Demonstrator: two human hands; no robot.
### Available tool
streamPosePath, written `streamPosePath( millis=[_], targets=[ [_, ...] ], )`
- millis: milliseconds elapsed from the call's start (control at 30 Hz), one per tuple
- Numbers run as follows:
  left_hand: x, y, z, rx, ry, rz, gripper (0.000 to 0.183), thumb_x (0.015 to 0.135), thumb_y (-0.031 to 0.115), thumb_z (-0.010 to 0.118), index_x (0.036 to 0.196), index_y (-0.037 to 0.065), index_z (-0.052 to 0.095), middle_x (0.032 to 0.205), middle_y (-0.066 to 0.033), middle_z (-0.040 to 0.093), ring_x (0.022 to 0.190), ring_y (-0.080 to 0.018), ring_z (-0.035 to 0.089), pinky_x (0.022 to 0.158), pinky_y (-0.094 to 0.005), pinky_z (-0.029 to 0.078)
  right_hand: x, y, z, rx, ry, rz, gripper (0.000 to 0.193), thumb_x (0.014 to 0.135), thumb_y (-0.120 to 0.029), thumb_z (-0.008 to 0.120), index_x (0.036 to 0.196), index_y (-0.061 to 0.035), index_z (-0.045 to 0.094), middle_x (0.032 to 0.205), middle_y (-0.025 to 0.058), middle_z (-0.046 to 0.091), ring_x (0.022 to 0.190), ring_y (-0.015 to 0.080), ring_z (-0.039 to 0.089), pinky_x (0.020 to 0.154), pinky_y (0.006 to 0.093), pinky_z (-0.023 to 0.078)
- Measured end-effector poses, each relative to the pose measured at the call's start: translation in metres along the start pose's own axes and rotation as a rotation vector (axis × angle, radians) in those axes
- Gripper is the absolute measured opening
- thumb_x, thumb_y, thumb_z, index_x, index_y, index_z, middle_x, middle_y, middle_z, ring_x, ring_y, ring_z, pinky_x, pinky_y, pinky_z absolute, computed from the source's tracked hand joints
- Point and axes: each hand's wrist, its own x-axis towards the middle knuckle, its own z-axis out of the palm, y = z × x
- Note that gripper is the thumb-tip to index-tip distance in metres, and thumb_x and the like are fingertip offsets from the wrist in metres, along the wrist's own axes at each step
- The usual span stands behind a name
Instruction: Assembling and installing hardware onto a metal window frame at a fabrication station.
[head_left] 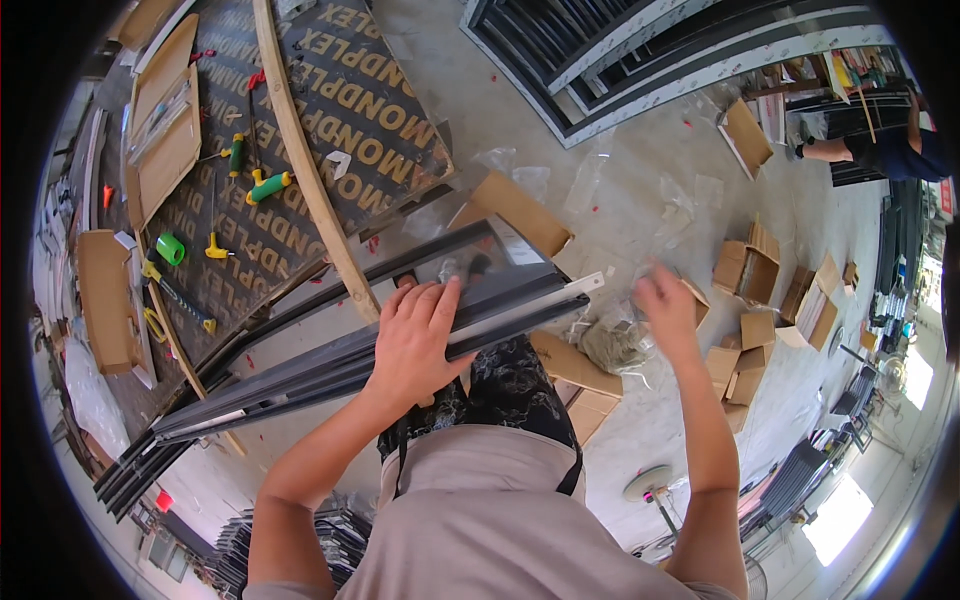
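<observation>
My left hand (415, 335) holds a long dark metal frame (300, 370), its fingers over the top and its thumb on the near side. The frame lies slantwise in front of my body across a wooden strip and has a glass-like pane (470, 250) along its far side. A pale strip (585, 284) with a small hole projects from the frame's right end. My right hand (665, 300) is raised off to the right, apart from the frame. Motion smears its fingers, which seem curled; whether anything is in them I cannot make out.
A dark printed board (330, 120) at the left carries green-and-yellow-handled tools (268, 186), a green roll (170, 249) and a wooden strip (300, 150). Large frames (640, 60) lie at the back. Cardboard boxes (745, 265) and plastic wrap litter the floor. Another person (880, 150) is far right.
</observation>
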Motion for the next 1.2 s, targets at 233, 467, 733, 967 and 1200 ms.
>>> streamPosePath(
  millis=[233,467,733,967,1200],
  targets=[
    [0.003,0.001,0.0,-0.022,-0.014,-0.002,0.094,0.062,0.029,0.086,0.142,0.001,0.045,0.129,-0.0149,0.055,0.123,-0.0325,0.051,0.11,-0.047,0.034,-0.014,0.0,0.008,-0.021,-0.114,-0.533,0.038,0.094,-0.015,0.057,0.131,-0.0078,0.061,0.1,0.0159,0.069,0.082,0.0245,0.066,0.078,0.0342,0.05],
    [0.001,-0.002,-0.007,-0.097,-0.02,0.043,0.087,0.069,0.032,0.083,0.141,0.001,0.047,0.13,-0.0163,0.055,0.123,-0.0342,0.051,0.109,-0.0477,0.035,-0.015,-0.007,0.003,0.408,-0.01,-0.151,0.029,0.096,-0.012,0.059,0.122,-0.0002,0.062,0.09,0.0081,0.068,0.078,0.0092,0.06,0.069,0.0259,0.048],
    [-0.074,-0.059,-0.058,-0.189,-0.08,-0.07,0.055,0.078,0.007,0.072,0.131,0.007,0.058,0.128,-0.0137,0.059,0.119,-0.0349,0.055,0.1,-0.0444,0.044,-0.016,-0.019,-0.025,0.742,-0.381,0.012,0.027,0.097,-0.013,0.058,0.116,0.0052,0.062,0.09,0.0078,0.069,0.075,0.0103,0.061,0.068,0.0238,0.049],
    [-0.082,-0.081,-0.058,-0.252,-0.146,-0.152,0.056,0.078,0.007,0.074,0.132,0.01,0.059,0.124,-0.0133,0.061,0.112,-0.0344,0.058,0.095,-0.0422,0.047,-0.004,-0.03,-0.021,0.63,-0.425,-0.029,0.025,0.098,-0.01,0.055,0.118,0.0044,0.059,0.092,0.0097,0.068,0.077,0.0112,0.06,0.07,0.0258,0.05],
    [-0.093,-0.094,-0.065,-0.326,-0.147,-0.167,0.061,0.076,0.006,0.077,0.134,0.009,0.059,0.128,-0.0131,0.061,0.116,-0.0347,0.057,0.098,-0.0412,0.047,0.005,-0.043,-0.037,0.591,-0.476,-0.004,0.024,0.098,-0.008,0.056,0.119,0.0032,0.058,0.095,0.0105,0.068,0.079,0.0142,0.06,0.074,0.0282,0.05]
  ],
)
